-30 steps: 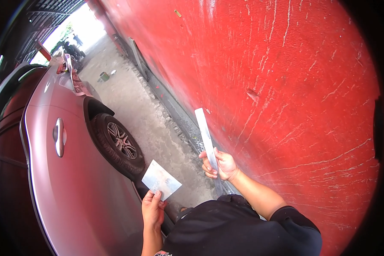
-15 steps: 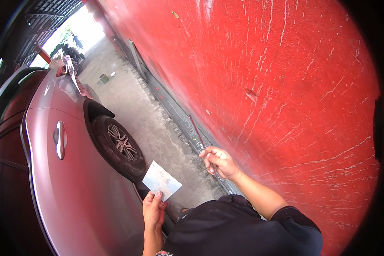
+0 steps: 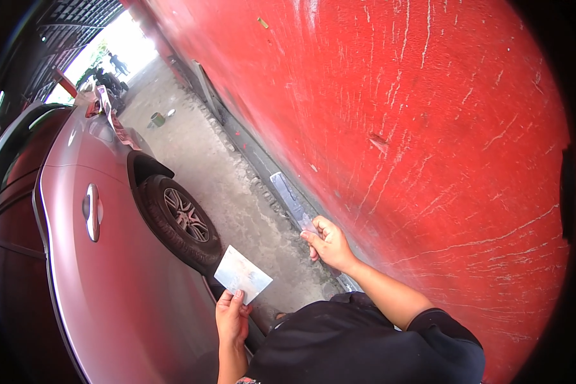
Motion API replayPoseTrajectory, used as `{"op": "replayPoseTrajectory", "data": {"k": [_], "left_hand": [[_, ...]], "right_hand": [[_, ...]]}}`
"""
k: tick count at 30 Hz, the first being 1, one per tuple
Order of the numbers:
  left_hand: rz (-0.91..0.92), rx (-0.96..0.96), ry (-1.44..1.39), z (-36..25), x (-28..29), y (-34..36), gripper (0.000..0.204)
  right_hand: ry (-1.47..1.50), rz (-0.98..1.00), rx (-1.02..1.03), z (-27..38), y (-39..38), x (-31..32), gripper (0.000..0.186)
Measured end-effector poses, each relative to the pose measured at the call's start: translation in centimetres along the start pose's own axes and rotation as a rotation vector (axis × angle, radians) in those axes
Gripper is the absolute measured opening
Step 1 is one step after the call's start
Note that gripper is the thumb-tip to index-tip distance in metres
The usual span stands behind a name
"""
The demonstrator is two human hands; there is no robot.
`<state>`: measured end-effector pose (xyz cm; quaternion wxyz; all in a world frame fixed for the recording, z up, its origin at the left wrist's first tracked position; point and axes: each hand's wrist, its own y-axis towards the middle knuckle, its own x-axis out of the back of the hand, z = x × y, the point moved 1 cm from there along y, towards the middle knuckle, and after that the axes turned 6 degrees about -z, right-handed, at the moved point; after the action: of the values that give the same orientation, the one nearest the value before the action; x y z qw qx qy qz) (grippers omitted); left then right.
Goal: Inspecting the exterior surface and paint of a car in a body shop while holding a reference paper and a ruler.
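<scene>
My left hand (image 3: pixel 232 320) pinches the lower edge of a flat, whitish square plate (image 3: pixel 243 275) between thumb and fingers. Faint blue-grey and tan smears mark its face. My right hand (image 3: pixel 329 244) is closed round the near end of a long, thin, flat grey strip (image 3: pixel 290 198), shaped like a putty spreader. The strip points up and away to the left, its broad, patchy face turned toward me. It is apart from the plate. On my left is a pinkish-silver car (image 3: pixel 118 269) with a chrome door handle (image 3: pixel 91 212); neither hand touches it.
A black-tyred wheel (image 3: pixel 185 217) stands between the car body and the concrete floor (image 3: pixel 237 185). A scuffed red wall (image 3: pixel 390 128) rises on my right. Ahead are a green can (image 3: pixel 157 119), papers on the car's front (image 3: pixel 109 115), and a distant figure (image 3: pixel 116 63).
My right hand has turned the grey strip from edge-on to broad face showing. The plate in my left hand has shifted slightly downward.
</scene>
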<state>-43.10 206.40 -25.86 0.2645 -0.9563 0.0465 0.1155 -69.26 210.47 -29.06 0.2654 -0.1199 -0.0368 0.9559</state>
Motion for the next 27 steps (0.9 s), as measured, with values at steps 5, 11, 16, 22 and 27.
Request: {"op": "replayPoseTrajectory", "data": {"k": [5, 11, 16, 22, 27], "left_hand": [[0.028, 0.014, -0.014, 0.1, 0.4, 0.3, 0.004], [0.21, -0.023, -0.216, 0.6, -0.6, 1.1, 0.02], [0.427, -0.123, 0.017, -0.7, -2.9, 2.5, 0.047], [0.575, 0.141, 0.082, -1.4, -3.2, 4.2, 0.046], [0.631, 0.169, 0.106, -1.0, -2.4, 4.9, 0.045]], "right_hand": [[0.045, -0.002, -0.034, -0.5, 0.2, -0.1, 0.016], [0.215, -0.17, 0.047, -2.5, 1.2, -1.5, 0.011], [0.204, 0.006, -0.13, -2.1, 0.6, -3.9, 0.011], [0.219, 0.115, -0.187, -2.3, -0.4, -6.1, 0.011], [0.239, 0.11, -0.31, -2.4, -0.7, -7.0, 0.014]]}}
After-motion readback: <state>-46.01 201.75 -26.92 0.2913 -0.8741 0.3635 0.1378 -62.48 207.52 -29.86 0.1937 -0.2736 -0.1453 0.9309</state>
